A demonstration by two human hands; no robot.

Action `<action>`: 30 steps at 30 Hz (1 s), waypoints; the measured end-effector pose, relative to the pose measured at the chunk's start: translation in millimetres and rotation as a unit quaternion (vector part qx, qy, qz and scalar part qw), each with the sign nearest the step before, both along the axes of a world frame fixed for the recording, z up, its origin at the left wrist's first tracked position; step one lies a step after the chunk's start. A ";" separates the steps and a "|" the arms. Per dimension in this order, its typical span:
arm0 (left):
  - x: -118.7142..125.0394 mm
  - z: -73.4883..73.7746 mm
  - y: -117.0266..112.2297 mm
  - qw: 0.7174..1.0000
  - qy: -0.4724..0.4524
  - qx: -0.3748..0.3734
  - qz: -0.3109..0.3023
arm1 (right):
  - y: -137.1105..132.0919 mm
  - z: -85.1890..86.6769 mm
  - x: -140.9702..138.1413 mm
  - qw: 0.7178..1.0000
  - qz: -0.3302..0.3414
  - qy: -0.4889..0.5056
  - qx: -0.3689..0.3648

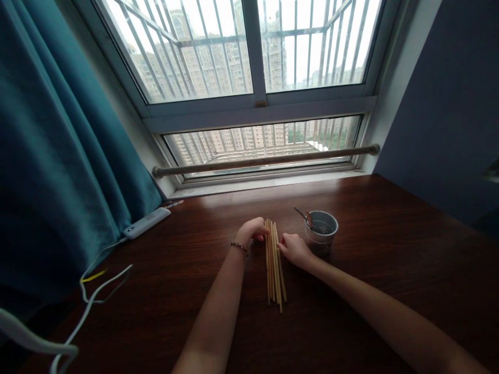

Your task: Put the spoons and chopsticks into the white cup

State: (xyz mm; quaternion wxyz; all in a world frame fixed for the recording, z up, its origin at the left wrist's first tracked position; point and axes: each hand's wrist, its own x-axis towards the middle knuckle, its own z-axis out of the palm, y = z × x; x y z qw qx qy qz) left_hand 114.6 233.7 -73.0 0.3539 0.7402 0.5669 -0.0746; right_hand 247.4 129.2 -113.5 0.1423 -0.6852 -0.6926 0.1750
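Several light wooden chopsticks [275, 275] lie side by side on the dark brown table, pointing away from me, their near ends uneven. My left hand [254, 228], a beaded bracelet [239, 248] at its wrist, is at their far left side, closed with its thumb against them. From the right, my right hand [293, 248] is curled, with thumb and fingertips pinched at the outermost chopstick. Just behind that hand stands a grey metal cup [320, 238], with a spoon-like utensil [306, 218] leaning over its rim and small dark holes or dots inside.
A white power strip [147, 223] lies at the left by the blue curtain [81, 145]. White cables [88, 306] and a yellow strip [94, 276] run down the table's left side. Beyond the far edge are a rail [268, 160] and a barred window.
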 end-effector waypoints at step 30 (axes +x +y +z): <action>-8.3 -9.1 8.6 0.994 -0.096 -0.021 0.044 | -7.5 -5.1 -8.8 0.997 -0.011 -0.074 0.030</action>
